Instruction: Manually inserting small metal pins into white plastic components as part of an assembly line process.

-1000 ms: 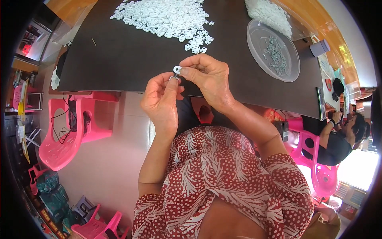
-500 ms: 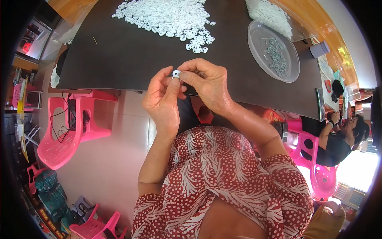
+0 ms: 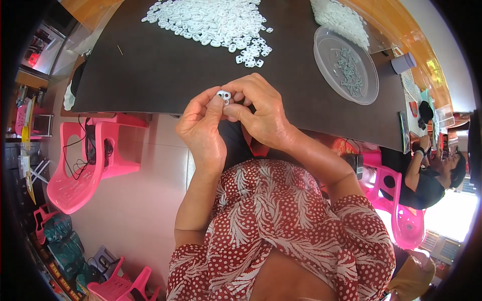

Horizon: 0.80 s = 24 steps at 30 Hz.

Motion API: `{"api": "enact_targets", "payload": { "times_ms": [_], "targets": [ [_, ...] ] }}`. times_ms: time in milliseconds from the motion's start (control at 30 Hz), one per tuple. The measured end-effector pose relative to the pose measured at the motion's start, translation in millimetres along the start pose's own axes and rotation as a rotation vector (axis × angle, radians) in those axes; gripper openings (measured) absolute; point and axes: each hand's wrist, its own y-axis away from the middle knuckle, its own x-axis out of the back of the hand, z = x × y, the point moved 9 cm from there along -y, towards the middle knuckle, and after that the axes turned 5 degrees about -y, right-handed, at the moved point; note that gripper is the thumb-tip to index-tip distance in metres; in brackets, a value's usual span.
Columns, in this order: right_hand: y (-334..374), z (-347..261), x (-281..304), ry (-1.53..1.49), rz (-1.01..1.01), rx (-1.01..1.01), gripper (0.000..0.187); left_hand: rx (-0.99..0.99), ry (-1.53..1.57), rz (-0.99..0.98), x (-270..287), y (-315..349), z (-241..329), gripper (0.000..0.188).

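A small white plastic piece with dark round holes (image 3: 224, 94) is held up just off the near edge of the dark table (image 3: 150, 75). My left hand (image 3: 202, 128) pinches it from the left between thumb and fingers. From the right, the thumb and fingers of my right hand (image 3: 263, 110) close on its lower part, where a second white bit shows; whether that is a separate part I cannot tell. Farther back lies a large heap of white oval pieces with holes (image 3: 211, 22). Several smaller squarish white pieces (image 3: 252, 52) spill from its near right side.
At the right stands a round clear tray (image 3: 321, 67) with many tiny grey-green metal parts (image 3: 349, 72). Behind it is a pile of translucent white pieces (image 3: 344, 22). A grey cup (image 3: 403, 63) is beside them. Pink chairs (image 3: 75, 185) stand left and right; another person (image 3: 427, 180) sits at right.
The white piece has turned in my fingers and now shows more than one hole. My right thumb has slid down a little, and my left hand has tilted slightly.
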Motion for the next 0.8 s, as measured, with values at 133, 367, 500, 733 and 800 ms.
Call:
{"api": "enact_targets", "payload": {
  "times_ms": [133,367,500,733,800],
  "targets": [
    [1,-2,3,0.018,0.026,0.032,0.024,0.029,0.025,-0.004,-1,1,-1,0.014],
    [4,-3,7,0.022,0.046,0.058,0.023,0.005,0.017,-0.059,-4,3,1,0.015],
    [4,-4,8,0.019,0.047,0.093,0.023,-0.022,0.013,-0.096,-6,3,1,0.017],
    [6,-5,10,0.005,0.068,0.082,0.021,-0.139,0.047,-0.162,-9,3,1,0.020],
    [7,-4,10,-0.026,0.081,0.082,0.022,-0.165,0.049,-0.173,-8,3,0,0.021]
  ]
}}
